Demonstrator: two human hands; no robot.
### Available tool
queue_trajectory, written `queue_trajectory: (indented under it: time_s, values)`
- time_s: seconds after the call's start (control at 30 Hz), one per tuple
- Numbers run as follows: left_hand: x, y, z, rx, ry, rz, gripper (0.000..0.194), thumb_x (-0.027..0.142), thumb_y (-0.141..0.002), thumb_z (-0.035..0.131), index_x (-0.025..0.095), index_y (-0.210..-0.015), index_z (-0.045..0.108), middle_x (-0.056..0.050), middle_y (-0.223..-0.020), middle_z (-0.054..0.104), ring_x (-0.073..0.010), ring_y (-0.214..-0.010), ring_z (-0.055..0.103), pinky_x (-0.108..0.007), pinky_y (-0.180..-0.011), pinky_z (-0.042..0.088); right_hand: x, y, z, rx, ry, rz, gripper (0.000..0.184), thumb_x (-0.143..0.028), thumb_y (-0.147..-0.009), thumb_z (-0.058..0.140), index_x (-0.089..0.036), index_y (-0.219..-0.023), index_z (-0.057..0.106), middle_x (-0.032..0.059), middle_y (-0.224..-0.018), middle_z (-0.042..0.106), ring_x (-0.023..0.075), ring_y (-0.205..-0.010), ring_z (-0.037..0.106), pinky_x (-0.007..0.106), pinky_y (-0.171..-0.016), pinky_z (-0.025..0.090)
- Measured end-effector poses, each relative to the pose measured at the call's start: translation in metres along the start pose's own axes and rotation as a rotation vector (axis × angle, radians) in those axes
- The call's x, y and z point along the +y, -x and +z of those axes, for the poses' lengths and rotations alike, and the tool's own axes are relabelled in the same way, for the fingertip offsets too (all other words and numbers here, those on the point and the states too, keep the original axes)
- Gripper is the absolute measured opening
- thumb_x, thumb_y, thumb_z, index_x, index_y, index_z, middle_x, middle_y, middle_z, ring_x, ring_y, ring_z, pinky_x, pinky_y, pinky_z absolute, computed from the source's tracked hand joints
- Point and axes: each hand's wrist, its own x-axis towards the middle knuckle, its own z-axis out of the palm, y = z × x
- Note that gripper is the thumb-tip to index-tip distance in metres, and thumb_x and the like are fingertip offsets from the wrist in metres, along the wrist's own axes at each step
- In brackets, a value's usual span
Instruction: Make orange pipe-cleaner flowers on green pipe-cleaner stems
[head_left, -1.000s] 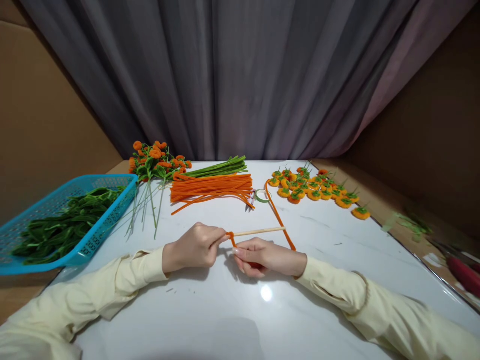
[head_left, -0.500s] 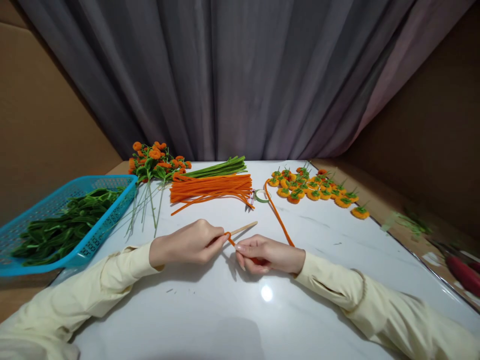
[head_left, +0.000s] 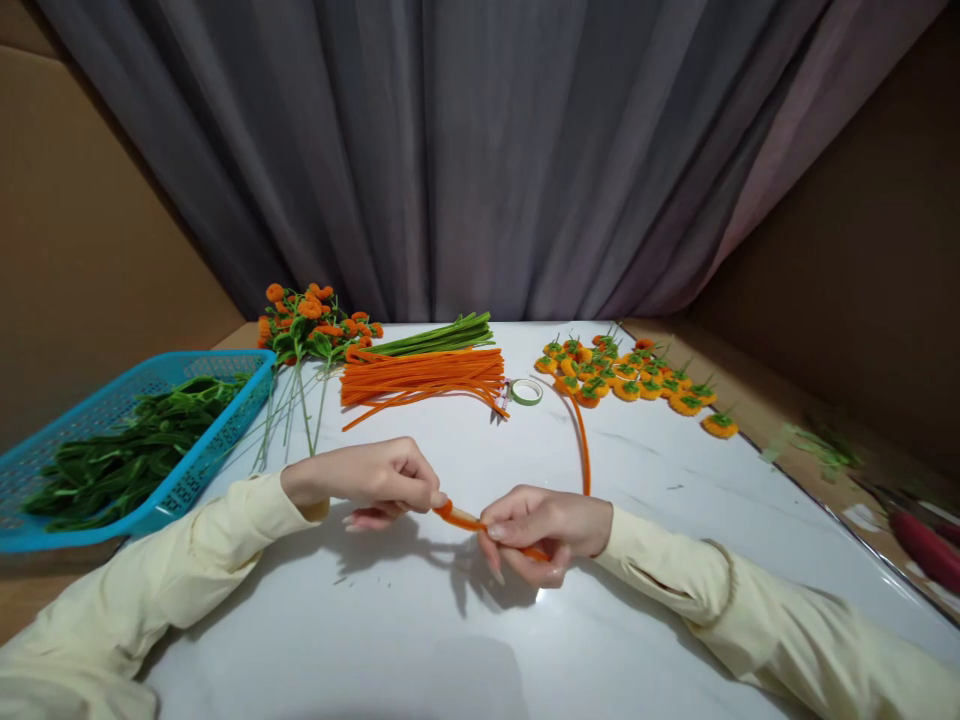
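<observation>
Compared with a moment ago, the free end of the orange fuzzy strip (head_left: 583, 450) has moved: it now bends in a wide curve at the two o'clock side of the hands. The pale wooden stick (head_left: 466, 515) also has changed its direction; only a short part of it shows, close along the strip, between the two hands.

The left hand (head_left: 375, 480) is closed in a pinch at one end of this short part, with its other fingers loosely bent. The right hand (head_left: 546, 530) is also closed, gripping the strip with thumb and finger, and some orange shows under its palm. So the strip and the stick seem to be handled together, with the strip held from both sides; I cannot tell how tightly it is wrapped.

The bundle of orange fuzzy strips (head_left: 424, 375) lies at twelve o'clock, and the green tape roll (head_left: 526, 392) at one.
</observation>
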Motion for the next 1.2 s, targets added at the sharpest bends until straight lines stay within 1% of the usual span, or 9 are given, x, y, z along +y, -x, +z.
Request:
queue_trajectory:
  time_s: [0.13,0.23,0.4,0.53,0.73,0.83,0.97,1.07,1.2]
  values:
    - [-0.007,-0.008,-0.001,-0.177,0.168,-0.031,0.046,0.032,-0.084,0.055,0.02,-0.048,0.029,0.008,-0.039,0.018,-0.0052,-0.025,0.024,-0.021,-0.025,0.017,0.001,-0.001,-0.004,0.031,0.009,-0.012,0.025,-0.032,-0.087,0.054,-0.009,-0.078,0.057,-0.0077,-0.039,0.046,0.0022,-0.025,0.021,0.016,-0.025,0.016]
    - [-0.013,-0.012,-0.001,-0.242,0.231,-0.009,0.046,0.031,-0.083,0.057,0.02,-0.047,0.031,0.008,-0.04,0.018,-0.0054,-0.026,0.022,-0.022,-0.024,0.017,0.003,-0.003,-0.007,0.107,0.057,-0.009,0.026,-0.033,-0.086,0.056,-0.011,-0.073,0.055,-0.0088,-0.039,0.042,0.002,-0.028,0.021,0.016,-0.027,0.014]
    - [-0.018,-0.013,0.0,-0.257,0.35,0.044,0.041,0.028,-0.083,0.056,0.018,-0.048,0.036,0.007,-0.04,0.021,-0.0054,-0.026,0.026,-0.02,-0.024,0.02,0.003,-0.007,-0.005,0.216,0.177,-0.002,0.029,-0.037,-0.086,0.055,-0.013,-0.071,0.052,-0.0096,-0.041,0.04,0.0021,-0.032,0.022,0.017,-0.03,0.012]
    - [-0.023,-0.014,0.003,-0.274,0.403,0.071,0.027,0.029,-0.085,0.052,0.015,-0.063,0.048,0.009,-0.042,0.022,-0.0085,-0.029,0.037,-0.017,-0.026,0.028,0.001,-0.008,0.001,0.294,0.294,-0.038,0.031,-0.04,-0.085,0.056,-0.014,-0.069,0.05,-0.0075,-0.047,0.043,0.0027,-0.037,0.027,0.018,-0.033,0.014]
    - [-0.026,-0.019,0.008,-0.128,0.347,0.195,0.026,0.036,-0.089,0.047,0.014,-0.074,0.049,0.009,-0.049,0.024,-0.0087,-0.036,0.043,-0.017,-0.03,0.035,-0.002,-0.007,0.008,0.32,0.355,-0.112,0.036,-0.042,-0.091,0.044,-0.015,-0.068,0.047,-0.0076,-0.045,0.039,0.0033,-0.037,0.024,0.02,-0.035,0.014]
    - [-0.023,-0.021,0.012,-0.006,0.148,0.261,0.029,0.039,-0.092,0.04,0.016,-0.076,0.046,0.01,-0.049,0.027,-0.0083,-0.037,0.043,-0.017,-0.034,0.036,-0.001,-0.009,0.007,0.356,0.325,-0.075,0.032,-0.04,-0.09,0.046,-0.014,-0.071,0.049,-0.0075,-0.043,0.042,0.0033,-0.034,0.025,0.019,-0.032,0.015]
    - [-0.018,-0.022,0.015,0.232,-0.406,0.389,0.03,0.033,-0.095,0.031,0.017,-0.073,0.044,0.005,-0.048,0.045,-0.0072,-0.04,0.043,-0.018,-0.045,0.036,0.003,-0.011,0.002,0.36,0.292,-0.057,0.027,-0.038,-0.09,0.047,-0.014,-0.08,0.052,-0.0079,-0.043,0.045,0.0035,-0.032,0.025,0.018,-0.03,0.013]
    - [-0.018,-0.022,0.013,0.403,-0.771,0.494,0.028,0.027,-0.094,0.032,0.017,-0.071,0.044,0.003,-0.053,0.048,-0.008,-0.046,0.042,-0.02,-0.05,0.033,0.004,-0.011,-0.001,0.354,0.258,-0.044,0.029,-0.039,-0.09,0.048,-0.013,-0.079,0.053,-0.0073,-0.044,0.045,0.0035,-0.033,0.026,0.017,-0.029,0.013]
    - [-0.021,-0.021,0.011,0.49,-1.019,0.488,0.029,0.025,-0.094,0.031,0.017,-0.069,0.044,0.002,-0.056,0.045,-0.0092,-0.046,0.036,-0.024,-0.049,0.026,0.002,-0.011,-0.001,0.363,0.246,-0.054,0.029,-0.039,-0.088,0.051,-0.013,-0.078,0.054,-0.007,-0.043,0.046,0.0037,-0.032,0.026,0.017,-0.028,0.012]
